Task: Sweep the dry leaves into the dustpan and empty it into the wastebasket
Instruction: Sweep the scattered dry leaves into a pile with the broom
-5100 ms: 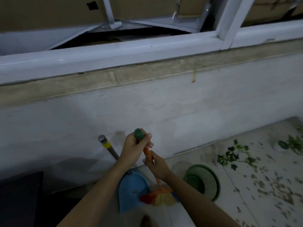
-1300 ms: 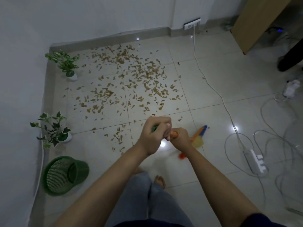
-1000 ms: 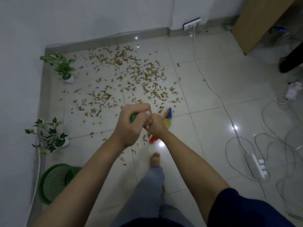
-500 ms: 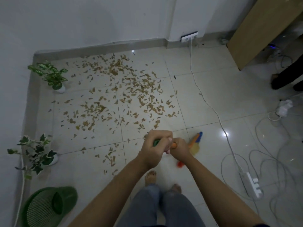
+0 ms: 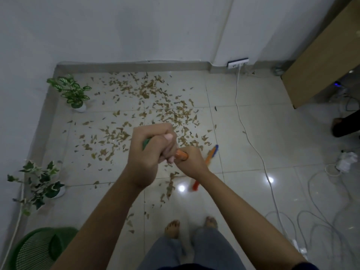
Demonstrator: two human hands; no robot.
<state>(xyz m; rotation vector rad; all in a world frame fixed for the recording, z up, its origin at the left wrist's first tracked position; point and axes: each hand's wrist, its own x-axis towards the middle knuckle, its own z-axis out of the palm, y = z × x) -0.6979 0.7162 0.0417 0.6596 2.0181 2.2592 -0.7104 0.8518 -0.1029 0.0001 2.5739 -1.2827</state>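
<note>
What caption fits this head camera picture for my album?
Both hands, left hand and right hand, grip a broom beside scattered dry leaves on the floor.

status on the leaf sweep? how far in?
Early. Done: only a thin trail of leaves has been drawn toward the feet. In hand: the left hand and the right hand both grip the broom handle, with the bristles at the right edge of the mess. Left: most dry leaves remain scattered across the tiles. No dustpan is in view, and the green wastebasket lies on its side.
</note>
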